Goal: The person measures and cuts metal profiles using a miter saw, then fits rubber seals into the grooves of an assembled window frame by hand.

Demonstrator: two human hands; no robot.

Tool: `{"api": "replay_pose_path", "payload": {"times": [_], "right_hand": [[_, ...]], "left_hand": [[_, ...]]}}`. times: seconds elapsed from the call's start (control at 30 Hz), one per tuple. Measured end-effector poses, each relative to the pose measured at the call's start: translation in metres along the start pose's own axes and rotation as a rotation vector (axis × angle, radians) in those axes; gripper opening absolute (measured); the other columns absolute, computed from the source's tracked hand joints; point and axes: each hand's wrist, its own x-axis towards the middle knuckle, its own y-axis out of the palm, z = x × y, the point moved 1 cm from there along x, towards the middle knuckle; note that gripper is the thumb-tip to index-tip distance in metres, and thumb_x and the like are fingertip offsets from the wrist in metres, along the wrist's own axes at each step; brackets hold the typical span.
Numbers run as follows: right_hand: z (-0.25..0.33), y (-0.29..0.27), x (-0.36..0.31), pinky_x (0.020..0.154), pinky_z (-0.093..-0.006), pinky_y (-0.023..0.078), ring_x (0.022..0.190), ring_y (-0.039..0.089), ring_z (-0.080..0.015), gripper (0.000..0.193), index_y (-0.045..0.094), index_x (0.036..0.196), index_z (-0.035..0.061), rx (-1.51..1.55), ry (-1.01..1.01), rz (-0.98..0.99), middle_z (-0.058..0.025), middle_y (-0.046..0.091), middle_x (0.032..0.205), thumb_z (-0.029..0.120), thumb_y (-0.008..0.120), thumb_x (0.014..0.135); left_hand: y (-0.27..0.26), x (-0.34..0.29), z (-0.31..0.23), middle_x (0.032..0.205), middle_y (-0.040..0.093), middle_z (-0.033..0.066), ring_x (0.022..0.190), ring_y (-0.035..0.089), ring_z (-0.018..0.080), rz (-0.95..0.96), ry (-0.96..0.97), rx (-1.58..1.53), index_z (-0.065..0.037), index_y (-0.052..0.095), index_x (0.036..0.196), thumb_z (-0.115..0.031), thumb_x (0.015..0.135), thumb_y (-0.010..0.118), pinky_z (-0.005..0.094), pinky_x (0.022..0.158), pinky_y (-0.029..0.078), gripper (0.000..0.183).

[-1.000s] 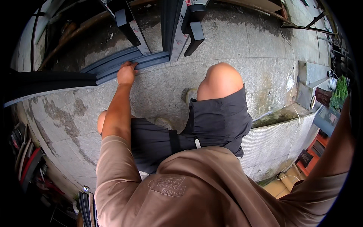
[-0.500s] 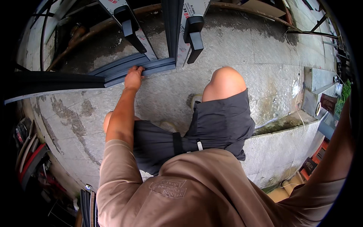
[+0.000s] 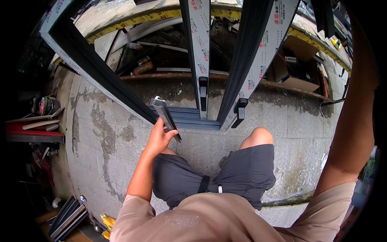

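Observation:
My left hand (image 3: pixel 160 139) is wrapped around a short grey metal profile (image 3: pixel 167 117), which tilts up in front of a tall window or door frame. The profile's cut, channelled end points away from me. Behind it runs the frame's dark grey bottom rail (image 3: pixel 197 124). Dark uprights with white printed film rise from the rail, and two black handles, one on the middle sash (image 3: pixel 203 93) and one on the right sash (image 3: pixel 240 109), stick out. My right arm (image 3: pixel 354 105) reaches up along the right edge, its hand outside the picture.
Grey paving (image 3: pixel 100 161) lies around my legs. Behind the frame stands a rack with a yellow edge (image 3: pixel 153 17), scrap lengths beneath it. A cardboard box (image 3: pixel 296 82) sits at the back right. Boards (image 3: pixel 40 121) and a bundle of dark profiles (image 3: pixel 68 218) lie at the left.
My left hand has come off the bottom rail and now holds the short metal profile upright. The view has tilted up, showing more of the frame and the rack. My right arm is raised higher.

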Motion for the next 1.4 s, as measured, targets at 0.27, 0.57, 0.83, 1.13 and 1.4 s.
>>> {"api": "replay_pose_path", "payload": {"times": [0.27,0.57,0.83,1.13,1.4], "right_hand": [[0.052,-0.029,0.033,0.088,-0.0295,0.051,0.099,0.067,-0.0160,0.038,0.077,0.109,-0.0037,0.173,0.129,0.037,-0.0099,0.075,0.107,0.030,0.067,0.095],[0.036,-0.043,0.049,0.083,-0.0251,0.061,0.095,0.075,-0.0154,0.047,0.080,0.121,0.0047,0.373,0.162,0.254,-0.0097,0.078,0.113,0.042,0.066,0.095],[0.030,-0.039,0.052,0.084,-0.0239,0.053,0.095,0.068,-0.0098,0.037,0.080,0.117,0.0039,0.440,0.081,0.240,-0.0050,0.073,0.106,0.032,0.060,0.102],[0.030,-0.040,0.051,0.089,-0.0244,0.051,0.101,0.065,-0.0103,0.034,0.079,0.115,0.0044,0.380,0.069,0.240,-0.0037,0.070,0.110,0.028,0.059,0.101],[0.044,-0.034,0.048,0.082,-0.0225,0.052,0.094,0.067,-0.0091,0.036,0.080,0.117,0.0070,0.392,0.194,0.205,-0.0044,0.073,0.109,0.033,0.061,0.100]], "left_hand": [[-0.063,0.035,-0.181,0.123,0.059,0.0110,0.118,0.069,0.0293,-0.156,0.492,-0.965,-0.005,0.048,0.134,-0.026,0.109,0.061,0.0533,0.100,0.064,0.035],[-0.089,0.127,-0.281,0.127,0.065,0.0100,0.124,0.066,0.0305,-0.357,0.720,-1.251,-0.004,0.053,0.133,-0.028,0.107,0.065,0.0505,0.107,0.059,0.037],[-0.089,0.144,-0.303,0.124,0.067,0.0113,0.115,0.071,0.0247,-0.301,0.762,-1.223,-0.003,0.054,0.129,-0.031,0.107,0.064,0.0456,0.100,0.063,0.037],[-0.077,0.159,-0.317,0.130,0.066,0.0103,0.121,0.067,0.0263,-0.223,0.757,-1.219,-0.004,0.053,0.137,-0.033,0.107,0.064,0.0477,0.105,0.060,0.042],[-0.091,0.173,-0.325,0.130,0.066,0.0112,0.122,0.066,0.0270,-0.162,0.817,-1.221,-0.002,0.053,0.134,-0.035,0.104,0.067,0.0482,0.110,0.058,0.046]]}}
